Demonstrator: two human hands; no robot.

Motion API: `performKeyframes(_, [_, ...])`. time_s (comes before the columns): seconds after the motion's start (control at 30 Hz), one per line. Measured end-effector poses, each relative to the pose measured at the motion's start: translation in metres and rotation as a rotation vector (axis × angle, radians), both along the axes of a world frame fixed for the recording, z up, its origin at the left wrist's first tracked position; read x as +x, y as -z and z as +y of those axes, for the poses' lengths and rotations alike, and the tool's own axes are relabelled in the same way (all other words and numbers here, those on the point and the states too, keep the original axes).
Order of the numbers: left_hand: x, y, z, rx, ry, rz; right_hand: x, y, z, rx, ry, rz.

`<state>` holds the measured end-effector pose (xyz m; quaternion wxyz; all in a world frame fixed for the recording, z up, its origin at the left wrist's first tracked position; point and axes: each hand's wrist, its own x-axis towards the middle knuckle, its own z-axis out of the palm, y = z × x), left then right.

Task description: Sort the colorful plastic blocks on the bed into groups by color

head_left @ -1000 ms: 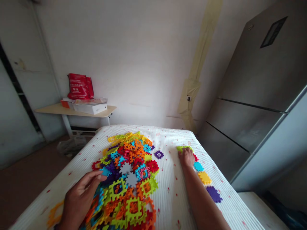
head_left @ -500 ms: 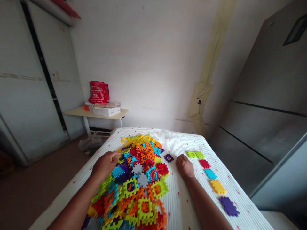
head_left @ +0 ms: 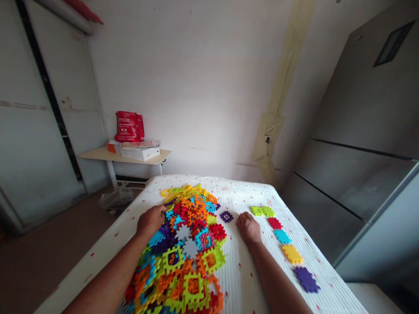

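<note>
My left hand [head_left: 151, 221] reaches into the left side of a heap of interlocking plastic tiles [head_left: 193, 250], its fingers bent together on the pieces near the far end. Whatever is between those fingertips is hidden. On the quilted white sheet, my right hand [head_left: 248, 227] rests with fingers curled in, nothing visible in them. Just left of it lies a purple window-frame tile [head_left: 226, 216], apart from the hand. Right of that hand runs a line of tiles: two green ones [head_left: 262, 211], then red [head_left: 275, 223], blue [head_left: 282, 237], yellow [head_left: 292, 254] and purple [head_left: 307, 279].
The heap covers the left half of the bed [head_left: 240, 192]. Beyond its far left corner stands a small table [head_left: 94, 154] with a red bag [head_left: 129, 126] and a white box [head_left: 140, 153]. A grey refrigerator [head_left: 356, 144] borders the right side.
My left hand has moved in toward the heap, and its fingers now bend onto the pieces. My right hand stays beside the purple window-frame tile. The whole view has shifted slightly.
</note>
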<state>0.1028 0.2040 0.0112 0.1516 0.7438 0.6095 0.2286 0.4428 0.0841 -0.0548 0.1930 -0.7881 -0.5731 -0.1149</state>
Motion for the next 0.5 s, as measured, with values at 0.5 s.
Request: performKeyframes(0.5, [0.02, -0.009, -0.061, -0.1, 0.133, -0.477, -0.02, -0.008, -0.014, 0.185, -0.082, 0.236])
